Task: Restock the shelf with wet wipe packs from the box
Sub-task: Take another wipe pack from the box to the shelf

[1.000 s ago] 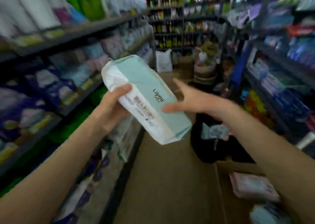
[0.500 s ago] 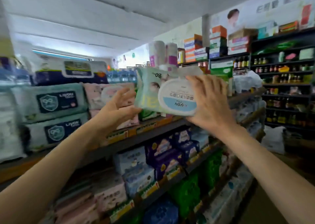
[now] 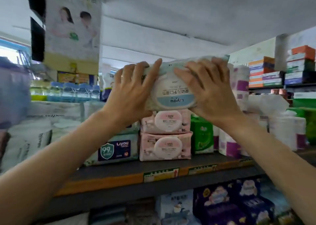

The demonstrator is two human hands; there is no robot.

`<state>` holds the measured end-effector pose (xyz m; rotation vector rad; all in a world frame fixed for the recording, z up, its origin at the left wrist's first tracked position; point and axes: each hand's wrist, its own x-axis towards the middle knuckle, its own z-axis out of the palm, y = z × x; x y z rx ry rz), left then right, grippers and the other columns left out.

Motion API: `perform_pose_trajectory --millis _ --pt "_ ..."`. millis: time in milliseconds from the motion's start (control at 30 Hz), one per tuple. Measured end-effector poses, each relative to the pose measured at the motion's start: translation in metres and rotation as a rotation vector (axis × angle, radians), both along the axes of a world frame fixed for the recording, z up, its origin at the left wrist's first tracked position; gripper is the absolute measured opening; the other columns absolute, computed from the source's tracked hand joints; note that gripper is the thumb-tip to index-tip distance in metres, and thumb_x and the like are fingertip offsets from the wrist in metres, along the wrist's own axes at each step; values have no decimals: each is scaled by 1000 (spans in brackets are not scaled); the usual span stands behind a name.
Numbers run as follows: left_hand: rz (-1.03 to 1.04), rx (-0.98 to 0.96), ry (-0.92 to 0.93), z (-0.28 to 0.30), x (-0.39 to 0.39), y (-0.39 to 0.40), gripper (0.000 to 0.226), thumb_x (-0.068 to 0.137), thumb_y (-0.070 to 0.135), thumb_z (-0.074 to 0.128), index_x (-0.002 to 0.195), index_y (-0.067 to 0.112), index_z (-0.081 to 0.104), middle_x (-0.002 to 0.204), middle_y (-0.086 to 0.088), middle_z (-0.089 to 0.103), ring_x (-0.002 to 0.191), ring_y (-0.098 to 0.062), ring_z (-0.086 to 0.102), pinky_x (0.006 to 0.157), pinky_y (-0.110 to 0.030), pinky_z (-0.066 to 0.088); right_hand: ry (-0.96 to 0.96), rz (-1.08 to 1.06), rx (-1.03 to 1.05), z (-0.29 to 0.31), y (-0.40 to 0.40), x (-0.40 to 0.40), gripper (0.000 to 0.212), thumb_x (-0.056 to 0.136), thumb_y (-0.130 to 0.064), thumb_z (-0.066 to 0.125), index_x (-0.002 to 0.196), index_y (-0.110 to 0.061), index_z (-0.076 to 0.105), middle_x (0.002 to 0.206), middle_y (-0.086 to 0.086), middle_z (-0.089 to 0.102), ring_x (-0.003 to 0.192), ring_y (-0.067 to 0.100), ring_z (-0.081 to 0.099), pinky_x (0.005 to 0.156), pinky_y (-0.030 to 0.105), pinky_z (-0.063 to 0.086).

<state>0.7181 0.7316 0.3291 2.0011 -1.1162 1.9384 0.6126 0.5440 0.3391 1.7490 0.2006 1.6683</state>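
On top of the two stacked pink wet wipe packs, at the middle of the shelf, sits a pale green wet wipe pack held between both hands. Its lid label, white over a light blue band, faces the camera with the print upside down. The left hand lies against the pack's left end, fingers spread and reaching up over its top edge, the thumb stretched along the front toward the label. The right hand covers the right end, its fingers bent over the top edge and its thumb pressed across the front just above the label. Whether the pack's underside rests fully on the upper pink pack or hangs just above it I cannot tell, since the palms hide the lower corners.

Left of the pink stack, and touching it, lies a wipe pack with a dark blue label showing a shield and the figure 99. Right of the stack stands a green packet, upright, and beyond it white rolls with purple bands. Price tags are fixed along the shelf's front edge. Below that edge, dark blue packages fill the next level. Stacked boxes sit high up at the right, and a hanging poster shows at the upper left.
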Motion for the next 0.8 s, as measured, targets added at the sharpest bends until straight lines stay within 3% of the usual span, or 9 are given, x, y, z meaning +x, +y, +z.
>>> perform_pose_trajectory --millis 133,233,333,400,500,600,667,733,800 --pt "62 -175 5 20 7 8 86 61 70 42 128 17 37 114 -18 54 96 -39 53 72 -46 44 -58 229 460 5 21 32 85 78 -17 68 147 -22 18 151 14 7 141 33 5 118 47 5" --pt "134 -253 -23 28 18 6 78 61 63 48 122 16 36 108 -19 56 90 -40 55 67 -46 45 173 1023 1156 -12 56 36 106 75 -16 75 149 -26 0 156 3 11 141 15 16 117 43 20" --pt "303 -265 -182 25 33 5 76 62 60 64 119 16 40 102 -15 59 84 -34 57 66 -39 46 465 1774 1522 -6 70 49 114 59 -28 85 146 -31 10 140 -1 45 117 7 52 102 38 44" --pt "329 -278 -309 19 37 -1 66 67 53 68 116 18 42 101 -10 58 84 -29 55 70 -37 44 458 1931 1689 10 76 68 117 52 -36 87 144 -27 17 131 5 53 110 19 58 92 45 52" --pt "209 -314 -409 2 35 -14 43 76 37 65 111 18 48 102 -6 52 85 -25 42 73 -39 38 207 1917 1908 21 82 93 103 59 -32 84 139 -28 19 131 8 48 109 26 56 92 49 50" --pt "29 -144 -237 -7 26 -4 48 71 37 61 111 13 49 99 -11 59 88 -24 43 72 -39 44 66 1871 1714 30 75 101 95 55 -26 78 136 -26 28 128 4 50 107 22 58 89 46 53" --pt "-188 -17 20 -10 26 16 58 72 44 57 118 9 48 106 -12 54 93 -22 51 76 -38 51 56 1576 1406 31 67 94 103 57 -23 78 143 -25 23 130 -5 43 116 14 49 93 33 49" --pt "-391 -106 287 -6 30 38 58 76 43 55 123 9 46 111 -6 49 93 -16 53 81 -30 51 118 1233 1038 27 58 83 109 63 -20 79 148 -19 12 127 -7 30 119 8 35 91 16 38" --pt "-751 -380 655 1 37 57 48 78 34 56 121 15 46 111 0 50 96 -14 55 82 -26 51 240 969 706 21 52 69 112 62 -28 80 149 -13 11 127 -1 29 119 12 33 92 16 35"
